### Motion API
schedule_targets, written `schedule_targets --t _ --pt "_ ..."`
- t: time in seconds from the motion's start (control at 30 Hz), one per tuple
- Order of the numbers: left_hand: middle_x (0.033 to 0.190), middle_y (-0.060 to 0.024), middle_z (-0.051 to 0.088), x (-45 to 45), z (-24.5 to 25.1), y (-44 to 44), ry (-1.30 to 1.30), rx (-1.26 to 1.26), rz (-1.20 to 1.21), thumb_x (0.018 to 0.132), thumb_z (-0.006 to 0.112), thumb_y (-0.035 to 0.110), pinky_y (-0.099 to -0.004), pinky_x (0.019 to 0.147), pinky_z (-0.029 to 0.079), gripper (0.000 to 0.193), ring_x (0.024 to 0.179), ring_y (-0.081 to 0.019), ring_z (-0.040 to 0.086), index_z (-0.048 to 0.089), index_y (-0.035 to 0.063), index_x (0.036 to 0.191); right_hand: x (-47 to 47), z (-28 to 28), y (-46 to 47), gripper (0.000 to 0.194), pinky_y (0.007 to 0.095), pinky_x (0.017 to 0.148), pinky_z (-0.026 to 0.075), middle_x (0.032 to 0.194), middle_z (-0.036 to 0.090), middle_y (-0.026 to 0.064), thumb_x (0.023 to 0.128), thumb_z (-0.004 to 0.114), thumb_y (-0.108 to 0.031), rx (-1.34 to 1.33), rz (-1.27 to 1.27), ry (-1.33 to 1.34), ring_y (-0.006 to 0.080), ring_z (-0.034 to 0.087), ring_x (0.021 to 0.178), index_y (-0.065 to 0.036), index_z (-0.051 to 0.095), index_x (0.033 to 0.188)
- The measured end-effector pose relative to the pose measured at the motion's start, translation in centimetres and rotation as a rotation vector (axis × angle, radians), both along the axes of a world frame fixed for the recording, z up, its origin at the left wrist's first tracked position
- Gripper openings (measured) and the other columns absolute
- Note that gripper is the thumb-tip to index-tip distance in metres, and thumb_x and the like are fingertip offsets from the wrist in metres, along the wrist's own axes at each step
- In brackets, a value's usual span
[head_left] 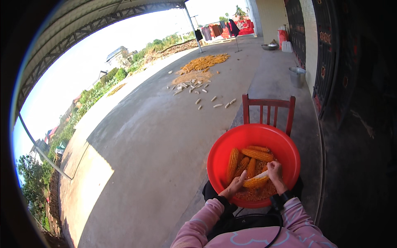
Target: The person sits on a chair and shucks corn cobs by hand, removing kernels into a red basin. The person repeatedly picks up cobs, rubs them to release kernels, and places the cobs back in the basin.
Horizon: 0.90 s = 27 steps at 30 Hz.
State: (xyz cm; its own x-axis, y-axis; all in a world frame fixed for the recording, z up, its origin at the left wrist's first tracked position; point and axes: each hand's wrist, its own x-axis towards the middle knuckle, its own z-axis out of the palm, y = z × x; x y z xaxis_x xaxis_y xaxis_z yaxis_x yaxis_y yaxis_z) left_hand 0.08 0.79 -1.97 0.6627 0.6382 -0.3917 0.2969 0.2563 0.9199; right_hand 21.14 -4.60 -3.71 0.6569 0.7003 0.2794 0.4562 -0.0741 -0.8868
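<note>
A partly shelled corn cob (256, 181) lies between my two hands, its upper side bare and white, its lower side still covered in yellow kernels. My left hand (237, 184) grips its left end, thumb along the top. The fingers of my right hand (274, 171) are closed on its right end. Both hands are over a red plastic basin (253, 131) resting at my lap. Inside it, several whole yellow corn cobs (232, 162) lie against one another on loose kernels (257, 194). My palms are hidden.
A dark red wooden chair (269, 102) stands just beyond the basin. Bare white cobs (193, 86) are scattered on the concrete floor (149, 148), near a heap of yellow corn (204, 63). A metal bucket (297, 77) stands by the wall at right. A black cable (260, 214) crosses my lap.
</note>
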Motion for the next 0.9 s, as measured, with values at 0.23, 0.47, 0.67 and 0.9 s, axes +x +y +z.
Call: schedule_targets --t 0.23,0.47,0.67,0.9 --pt "0.062 0.0021 0.047 -0.2 2.2 -1.2 -0.098 0.184 -0.156 0.089 0.051 0.05 -0.0243 0.047 0.036 0.053 0.051 -0.0078 0.044 0.059 -0.0017 0.094 0.4 -0.7 0.0 0.033 0.0389 0.047 0.034 0.049 0.037 0.0119 0.081 0.055 -0.018 -0.034 -0.035 -0.033 0.0208 0.042 0.044 0.001 0.042 0.057" --pt "0.057 0.0035 0.044 0.3 1.5 -0.9 0.036 0.265 -0.04 0.092 0.045 0.048 -0.0243 0.045 0.033 0.05 0.049 -0.0072 0.04 0.059 0.002 0.077 -0.5 0.9 -0.5 0.034 0.0393 0.045 0.03 0.049 0.031 0.0108 0.082 0.053 -0.017 -0.051 -0.017 -0.033 0.0187 0.036 0.042 0.0 0.039 0.057" --pt "0.058 0.002 0.047 -0.2 0.6 -0.4 -0.018 0.048 0.036 0.092 0.044 0.048 -0.0256 0.045 0.034 0.05 0.048 -0.0083 0.043 0.06 0.003 0.076 -1.8 2.6 -1.2 0.034 0.0408 0.045 0.032 0.048 0.039 0.0165 0.082 0.053 -0.018 -0.074 -0.012 -0.074 0.0256 0.045 0.041 0.002 0.044 0.057" --pt "0.065 -0.0058 0.057 0.5 -1.1 -0.1 0.112 0.302 -0.058 0.088 0.047 0.055 -0.0304 0.053 0.043 0.058 0.061 -0.0158 0.055 0.063 0.0001 0.084 -1.9 2.5 -1.2 0.029 0.0424 0.046 0.037 0.052 0.048 0.0198 0.081 0.054 -0.017 -0.066 0.007 -0.187 0.0322 0.052 0.047 0.002 0.05 0.059"
